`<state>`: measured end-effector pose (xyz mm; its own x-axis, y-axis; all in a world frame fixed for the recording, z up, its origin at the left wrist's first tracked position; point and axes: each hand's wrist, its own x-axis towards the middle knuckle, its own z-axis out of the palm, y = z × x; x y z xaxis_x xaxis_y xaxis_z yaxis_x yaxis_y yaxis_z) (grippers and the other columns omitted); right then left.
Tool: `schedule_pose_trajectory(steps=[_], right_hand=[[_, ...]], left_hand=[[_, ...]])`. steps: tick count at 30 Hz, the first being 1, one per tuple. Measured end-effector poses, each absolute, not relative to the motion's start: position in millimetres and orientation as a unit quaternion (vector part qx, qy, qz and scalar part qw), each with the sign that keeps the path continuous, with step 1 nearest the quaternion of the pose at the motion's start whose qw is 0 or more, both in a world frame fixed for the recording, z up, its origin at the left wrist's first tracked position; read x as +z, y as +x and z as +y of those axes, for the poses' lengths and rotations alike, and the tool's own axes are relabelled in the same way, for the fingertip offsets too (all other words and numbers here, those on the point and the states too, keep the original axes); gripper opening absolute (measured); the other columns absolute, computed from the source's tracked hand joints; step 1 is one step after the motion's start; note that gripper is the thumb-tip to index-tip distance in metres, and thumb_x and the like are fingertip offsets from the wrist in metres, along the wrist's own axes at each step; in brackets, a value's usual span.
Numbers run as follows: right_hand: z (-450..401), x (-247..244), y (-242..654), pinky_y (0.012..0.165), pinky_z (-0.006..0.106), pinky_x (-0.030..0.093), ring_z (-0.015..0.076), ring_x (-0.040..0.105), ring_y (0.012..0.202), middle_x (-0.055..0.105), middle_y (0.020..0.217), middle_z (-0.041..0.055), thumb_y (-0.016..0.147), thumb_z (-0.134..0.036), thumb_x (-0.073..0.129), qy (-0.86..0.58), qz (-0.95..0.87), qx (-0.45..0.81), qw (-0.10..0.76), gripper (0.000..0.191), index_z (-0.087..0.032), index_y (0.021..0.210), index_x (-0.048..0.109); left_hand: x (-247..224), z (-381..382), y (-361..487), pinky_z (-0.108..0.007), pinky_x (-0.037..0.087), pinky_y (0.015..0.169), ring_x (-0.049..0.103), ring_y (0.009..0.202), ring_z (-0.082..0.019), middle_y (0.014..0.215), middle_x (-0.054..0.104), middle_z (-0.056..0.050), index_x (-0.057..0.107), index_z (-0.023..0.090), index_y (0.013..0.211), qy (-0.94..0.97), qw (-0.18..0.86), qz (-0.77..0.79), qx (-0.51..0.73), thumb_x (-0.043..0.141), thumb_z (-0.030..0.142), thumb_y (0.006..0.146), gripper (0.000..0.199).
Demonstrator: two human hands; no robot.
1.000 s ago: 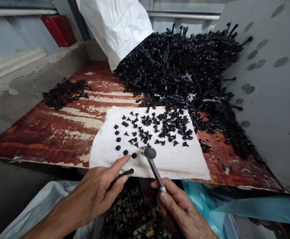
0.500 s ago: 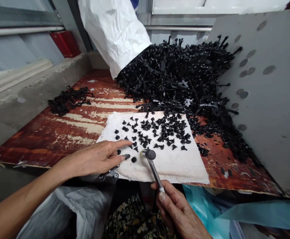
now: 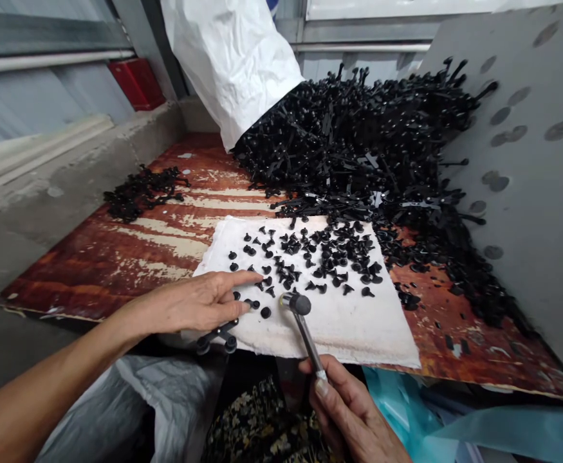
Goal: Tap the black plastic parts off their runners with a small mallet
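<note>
My right hand [image 3: 343,402] is wrapped round the handle of a small hammer [image 3: 306,334], whose dark round head hangs over the front part of a white cloth [image 3: 349,334]. At the cloth's left front, my left hand [image 3: 204,301] reaches in with the index finger stretched out towards the small black pegs [image 3: 288,273]. Its thumb presses on one end of a black branched part [image 3: 221,331], which sticks out beneath the hand past the cloth's front edge. Several black pegs with round heads lie scattered over the cloth.
A big heap of black parts [image 3: 358,135] spills from a white sack [image 3: 237,71] at the back. A smaller pile [image 3: 141,191] lies on the worn red board [image 3: 69,270] at left. A grey panel [image 3: 532,193] stands at right; blue plastic [image 3: 397,411] hangs below.
The whole view has shifted slightly, so the scene sits further right. The black part under my left hand has turned a little. The hammer stays in my right hand.
</note>
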<state>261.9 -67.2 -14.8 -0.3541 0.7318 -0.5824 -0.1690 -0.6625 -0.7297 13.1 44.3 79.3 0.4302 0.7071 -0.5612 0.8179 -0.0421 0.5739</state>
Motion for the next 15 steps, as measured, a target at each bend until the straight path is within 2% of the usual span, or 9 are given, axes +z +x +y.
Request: schedule_pose_trajectory(steps=[8,15], right_hand=[[-65.6,-15.3,265.1,0.049,0.021,0.015,0.0058,0.025,0.051,0.032,0.059,-0.0086,0.076,-0.071,0.062,-0.48,-0.314,0.776,0.262,0.062,-0.02,0.111,0.056],[-66.1,-15.9,264.5,0.048,0.02,0.013,0.0058,0.024,0.051,0.031,0.06,-0.008,0.076,-0.071,0.062,-0.485,-0.307,0.774,0.266,0.06,-0.02,0.108,0.057]], left_hand=[[75.1,44.3,7.4,-0.021,0.021,0.043,0.028,0.047,-0.01,0.056,0.036,0.008,0.03,0.017,0.151,0.706,0.482,0.518,-0.029,0.043,0.056,0.09,0.073],[70.0,51.8,1.9,-0.022,0.02,0.044,0.025,0.047,-0.01,0.056,0.031,0.008,0.033,0.021,0.15,0.678,0.523,0.516,-0.028,0.047,0.057,0.088,0.073]])
